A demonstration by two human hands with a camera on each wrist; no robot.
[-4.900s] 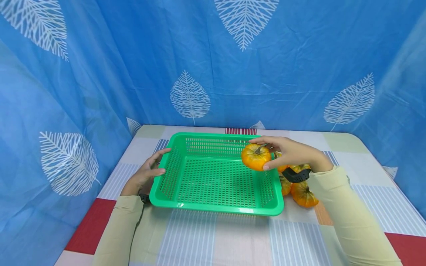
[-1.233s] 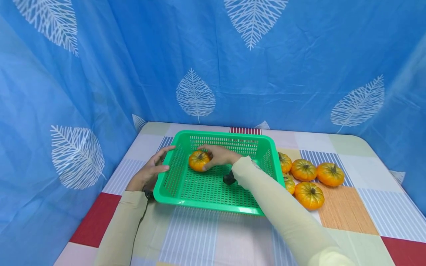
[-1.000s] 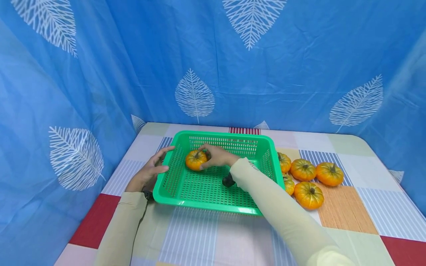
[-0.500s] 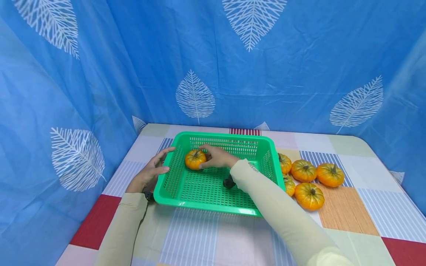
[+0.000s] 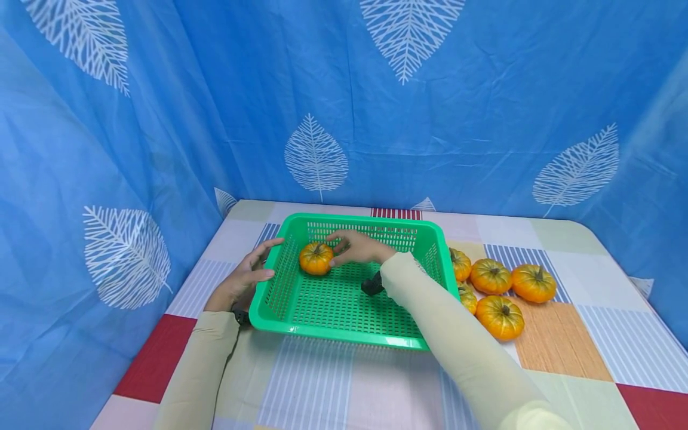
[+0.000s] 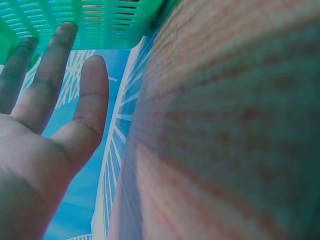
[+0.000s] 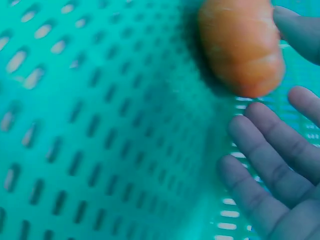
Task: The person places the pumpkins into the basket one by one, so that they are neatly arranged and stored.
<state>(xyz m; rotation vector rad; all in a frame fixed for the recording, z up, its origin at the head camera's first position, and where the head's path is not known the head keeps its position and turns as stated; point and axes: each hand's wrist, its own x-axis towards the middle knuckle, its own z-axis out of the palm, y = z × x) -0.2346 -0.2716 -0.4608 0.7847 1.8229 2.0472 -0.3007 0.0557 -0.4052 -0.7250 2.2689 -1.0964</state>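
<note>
A small orange pumpkin (image 5: 316, 258) sits in the left part of a green perforated basket (image 5: 344, 340). My right hand (image 5: 357, 247) is just to the pumpkin's right, inside the basket, with its fingers spread. In the right wrist view the thumb is right by the pumpkin (image 7: 242, 47), and the other fingers stand apart from it; whether the thumb touches cannot be told. My left hand (image 5: 244, 278) rests at the basket's left rim with extended fingers. The left wrist view has these fingertips against the basket's slotted side (image 6: 95, 25).
Several more pumpkins (image 5: 500, 318) lie on the patchwork tablecloth (image 5: 564, 340) against and near the basket's right side. A blue curtain (image 5: 473, 107) with white leaf prints stands behind the table and along its sides.
My right hand carried the pumpkin from the basket's right side to its left part and set it down there. In the last half second its fingers let go. The left hand stayed at the rim.
</note>
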